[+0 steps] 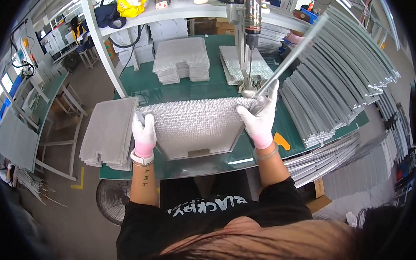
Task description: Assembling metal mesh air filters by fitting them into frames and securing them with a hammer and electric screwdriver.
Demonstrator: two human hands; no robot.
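Note:
Before me a silvery mesh panel [196, 126] is held up over the green table, its top edge level with my gloved thumbs. My left hand [144, 131], in a white glove with a pink cuff, grips the panel's left edge. On the opposite side my right hand [261, 119], gloved alike, has its thumb on the panel's upper right corner with the fingers extended upward. From beside those fingers a long pale metal strip [293, 51] slants up to the right; how the fingers hold it is partly hidden. A power screwdriver [253, 25] hangs point down just beyond the panel.
The green table [163, 92] carries stacked mesh sheets [108, 129] at left and notched silver sheets [182, 55] behind. Grey slatted pieces [337, 79] are piled high at right, near an orange-yellow tool [281, 141]. A white shelf [176, 14] spans the back. A floor fan [113, 200] stands below.

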